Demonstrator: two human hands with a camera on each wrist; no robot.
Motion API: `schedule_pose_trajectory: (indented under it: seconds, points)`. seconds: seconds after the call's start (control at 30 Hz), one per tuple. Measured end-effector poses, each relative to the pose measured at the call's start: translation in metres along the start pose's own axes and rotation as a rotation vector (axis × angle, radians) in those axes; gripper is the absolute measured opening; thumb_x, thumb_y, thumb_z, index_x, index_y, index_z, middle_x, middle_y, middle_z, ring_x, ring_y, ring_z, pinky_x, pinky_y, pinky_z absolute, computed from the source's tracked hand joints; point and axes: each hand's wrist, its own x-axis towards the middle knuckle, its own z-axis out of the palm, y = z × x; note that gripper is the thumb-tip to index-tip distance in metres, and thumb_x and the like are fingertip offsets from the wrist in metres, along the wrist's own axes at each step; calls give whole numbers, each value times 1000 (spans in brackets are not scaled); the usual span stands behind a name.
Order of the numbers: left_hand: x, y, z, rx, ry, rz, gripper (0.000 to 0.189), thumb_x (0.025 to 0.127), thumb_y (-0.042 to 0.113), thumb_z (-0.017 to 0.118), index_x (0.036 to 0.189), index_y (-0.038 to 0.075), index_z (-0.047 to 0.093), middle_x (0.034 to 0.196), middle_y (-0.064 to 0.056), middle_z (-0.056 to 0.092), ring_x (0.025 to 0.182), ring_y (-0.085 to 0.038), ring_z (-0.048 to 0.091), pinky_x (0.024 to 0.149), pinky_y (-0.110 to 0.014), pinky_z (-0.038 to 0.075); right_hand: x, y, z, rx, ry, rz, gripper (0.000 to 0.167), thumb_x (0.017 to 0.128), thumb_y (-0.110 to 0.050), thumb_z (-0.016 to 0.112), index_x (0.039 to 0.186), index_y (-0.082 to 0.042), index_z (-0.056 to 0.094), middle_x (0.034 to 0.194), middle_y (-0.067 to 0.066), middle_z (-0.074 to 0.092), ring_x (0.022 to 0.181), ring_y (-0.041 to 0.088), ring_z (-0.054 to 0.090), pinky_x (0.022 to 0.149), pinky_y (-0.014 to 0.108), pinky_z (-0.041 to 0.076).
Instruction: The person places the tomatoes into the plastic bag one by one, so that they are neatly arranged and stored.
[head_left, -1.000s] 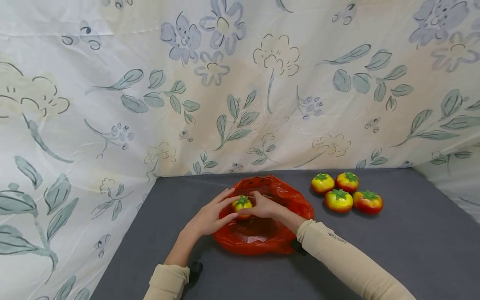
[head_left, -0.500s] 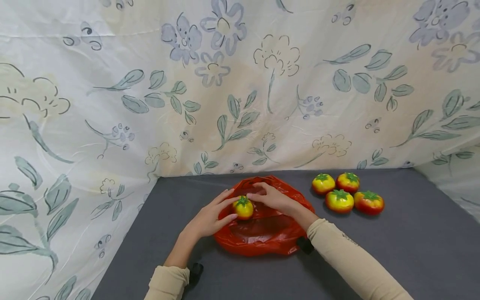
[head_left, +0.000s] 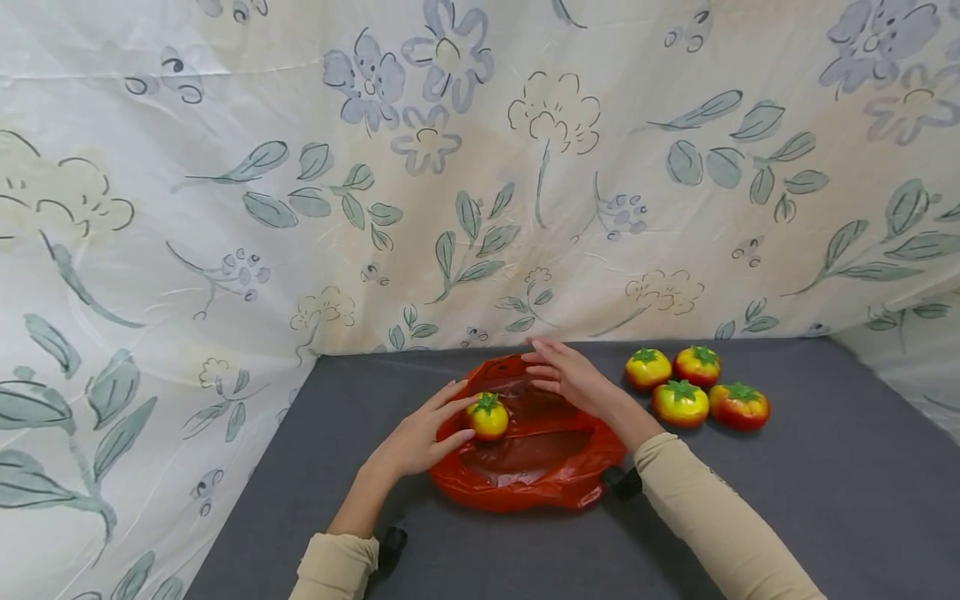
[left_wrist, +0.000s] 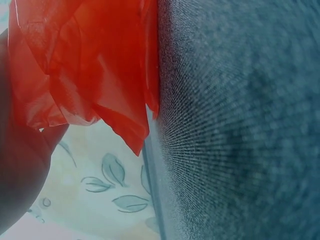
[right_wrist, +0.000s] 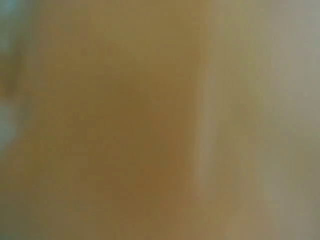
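Observation:
A red plastic bag (head_left: pixel 517 492) lies with its mouth spread on the dark table. At its left side sits one artificial tomato (head_left: pixel 489 419), yellow and red with a green leafy top. My left hand (head_left: pixel 420 437) lies at the bag's left rim, fairly straight fingers and thumb either side of that tomato. In the left wrist view, red plastic (left_wrist: pixel 90 60) covers part of that hand. Apart from the tomato, my right hand (head_left: pixel 570 379) hovers over the bag's back right with straight fingers. The right wrist view is only a blur.
Several more artificial tomatoes (head_left: pixel 680 403) stand grouped on the table (head_left: pixel 832 492) right of the bag, near my right forearm. A flower-patterned cloth (head_left: pixel 570 183) hangs behind and along the sides. A black wrist device (head_left: pixel 392 546) sits under each cuff.
My right hand has left the tomato and moved up and right, its fingers straightening. My left hand and the tomato in the bag have stayed nearly still.

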Motion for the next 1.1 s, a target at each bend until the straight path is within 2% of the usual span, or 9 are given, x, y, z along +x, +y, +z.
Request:
schedule_pose_trajectory:
  seconds: [0.13,0.33,0.5,0.67,0.77,0.9,1.1]
  points:
    - [0,1,-1,7,7,21,53,93,38,61,141,20,49,154,0,28,142,-19,20,101,-51,36,-5,-7,-13,109,-17,-51,62,102,-38,43,151,-8,21,145,22,32,132,39,32,105,44,34]
    - [1,1,-2,14,18,31,53,91,35,63,141,21,50,153,0,29,142,-19,20,101,-52,37,-13,-18,-33,123,-20,-107,64,102,-43,37,152,-7,16,145,18,31,127,31,37,106,43,33]
    - [0,1,-3,25,15,42,53,92,37,62,141,20,50,153,-1,29,142,-19,20,101,-51,36,-24,-25,-53,179,-24,-140,59,102,-44,35,149,-12,21,144,13,30,120,22,42,106,41,33]
    - [-1,0,-2,29,17,52,53,92,38,61,140,19,50,154,-1,28,142,-21,19,103,-51,35,-36,-28,-73,222,-6,-160,43,102,-43,34,139,-22,33,138,6,35,123,23,38,103,35,38]
    - [-2,-1,-2,27,22,58,52,92,37,62,140,19,50,154,-2,27,142,-24,18,103,-52,34,-43,-30,-83,240,20,-160,39,102,-43,35,136,-24,35,136,4,36,125,24,36,100,33,40]
    - [-4,-2,-1,27,21,55,52,92,36,62,140,18,50,154,-3,28,142,-27,19,102,-54,34,-56,-33,-97,260,24,-176,43,102,-42,34,141,-22,30,135,2,36,124,22,35,98,30,42]
    - [-5,-2,-3,32,10,30,53,92,37,62,140,19,50,154,-1,27,142,-24,18,102,-53,34,-78,-40,-120,286,25,-226,45,103,-40,33,144,-21,26,132,0,38,120,17,42,94,27,44]
